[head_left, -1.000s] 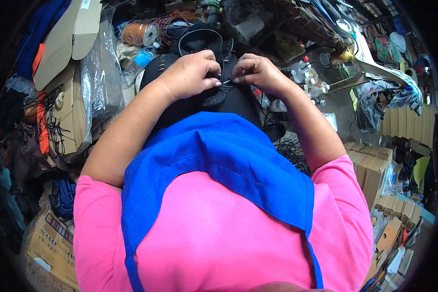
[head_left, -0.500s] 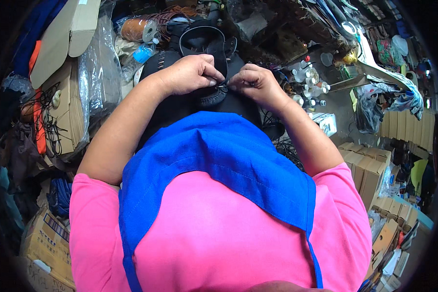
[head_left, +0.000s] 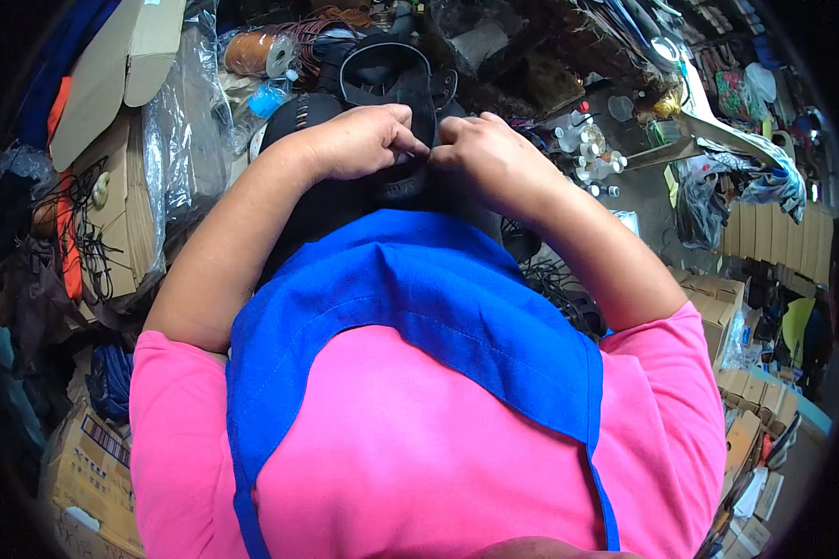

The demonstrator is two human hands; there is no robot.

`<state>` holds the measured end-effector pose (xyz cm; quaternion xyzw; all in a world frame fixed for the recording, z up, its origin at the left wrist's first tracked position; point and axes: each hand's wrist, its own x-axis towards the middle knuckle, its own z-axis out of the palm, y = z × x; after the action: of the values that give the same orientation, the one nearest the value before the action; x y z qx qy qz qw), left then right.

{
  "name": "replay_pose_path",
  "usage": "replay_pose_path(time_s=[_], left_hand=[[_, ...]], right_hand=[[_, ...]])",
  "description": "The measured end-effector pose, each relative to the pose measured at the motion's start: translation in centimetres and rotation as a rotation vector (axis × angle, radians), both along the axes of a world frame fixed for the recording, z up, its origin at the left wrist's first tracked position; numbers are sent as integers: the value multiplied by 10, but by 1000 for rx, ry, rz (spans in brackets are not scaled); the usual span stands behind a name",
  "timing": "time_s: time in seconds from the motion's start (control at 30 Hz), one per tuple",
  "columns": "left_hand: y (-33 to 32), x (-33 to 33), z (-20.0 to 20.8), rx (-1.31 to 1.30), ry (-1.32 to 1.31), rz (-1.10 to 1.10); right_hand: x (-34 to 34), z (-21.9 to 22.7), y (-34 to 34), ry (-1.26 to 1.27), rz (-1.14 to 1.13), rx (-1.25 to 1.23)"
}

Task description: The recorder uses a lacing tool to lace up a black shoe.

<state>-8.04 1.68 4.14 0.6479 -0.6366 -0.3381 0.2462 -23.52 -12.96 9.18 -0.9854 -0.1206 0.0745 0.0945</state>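
Note:
On my dark lap lies a black shoe [head_left: 403, 189], its rounded, ridged toe toward me. A heel opening with a pale rim, a strap and a small buckle [head_left: 450, 82] show at its far end. My left hand [head_left: 368, 140] is closed at the shoe's upper, thumb and fingertips pinched there. Close beside those fingertips my right hand [head_left: 494, 163] is closed, its back turned up. Whatever the right fingers hold is hidden. A black piece with pale stitches [head_left: 302, 112] lies left of the shoe.
An orange thread spool [head_left: 250, 54] and a plastic bottle with blue [head_left: 270, 97] lie at the far left. Several small bottles [head_left: 589, 149] stand right of my right hand. Cardboard [head_left: 112, 84] leans at left; cardboard boxes [head_left: 718, 303] are stacked at right.
My right hand has rolled over so its back shows, and its elbow has swung outward. The left hand stays at nearly the same place on the shoe.

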Motion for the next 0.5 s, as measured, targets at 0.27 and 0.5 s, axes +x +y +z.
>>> replay_pose_path(time_s=[0.27, 0.5], left_hand=[[-6, 6, -12, -227, 12, 102], [-1, 2, -16, -276, -44, 182]], right_hand=[[9, -7, 4, 17, -40, -5], [11, -30, 2, 13, -166, 239]])
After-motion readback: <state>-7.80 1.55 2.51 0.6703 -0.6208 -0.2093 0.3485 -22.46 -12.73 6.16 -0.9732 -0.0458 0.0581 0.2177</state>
